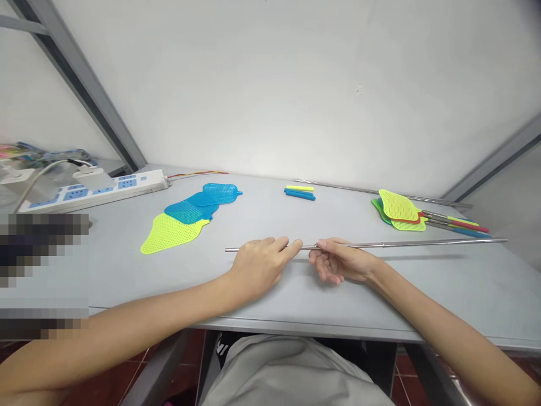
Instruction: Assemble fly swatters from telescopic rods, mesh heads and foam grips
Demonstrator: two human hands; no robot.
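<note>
My left hand is closed around the thin silver telescopic rod near its left end. The thumb and index finger of my right hand pinch the same rod close to its middle, the other fingers curled loosely below. The rod lies nearly level just above the grey table, its longer part reaching to the right. Left of my hands, two blue perforated fly swatter heads overlap a yellow-green swatter head. Behind my hands lie several short blue and yellow grip sleeves.
At right, fly swatters with metal shafts and coloured grips are stacked. Another long silver rod lies along the back wall. A white power strip with plugged-in chargers stands at left. The grey table's front edge runs before my body.
</note>
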